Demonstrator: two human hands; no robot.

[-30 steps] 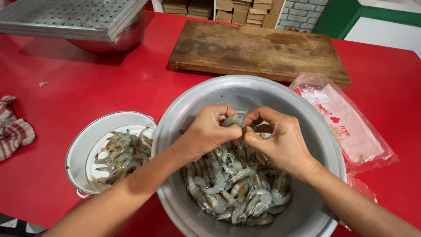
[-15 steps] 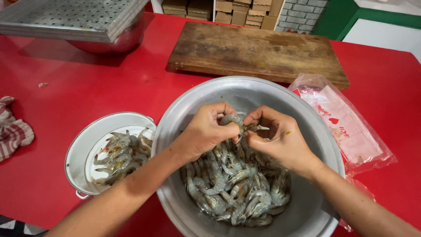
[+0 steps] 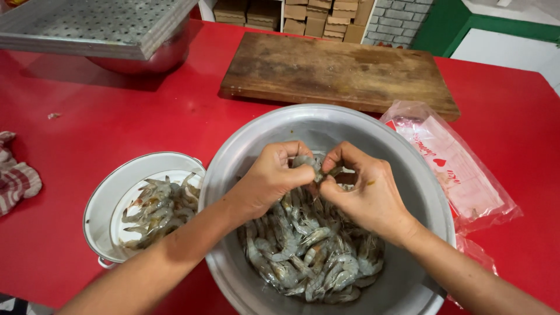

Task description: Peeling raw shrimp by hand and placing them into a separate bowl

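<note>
A large metal basin (image 3: 350,125) on the red table holds a heap of raw grey shrimp (image 3: 303,256). Over the heap, my left hand (image 3: 271,181) and my right hand (image 3: 361,192) meet, both pinching one shrimp (image 3: 306,160) between their fingertips. A smaller white enamel bowl (image 3: 111,198) to the left of the basin holds several more shrimp (image 3: 160,207).
A wooden cutting board (image 3: 338,73) lies behind the basin. A clear plastic bag with red print (image 3: 455,169) lies at the right. A perforated metal tray (image 3: 93,26) rests on a steel pot at the back left. A striped cloth (image 3: 14,181) sits at the left edge.
Both hands have stayed over the basin, working the same shrimp; the fingers shifted slightly and the shrimp turned between them.
</note>
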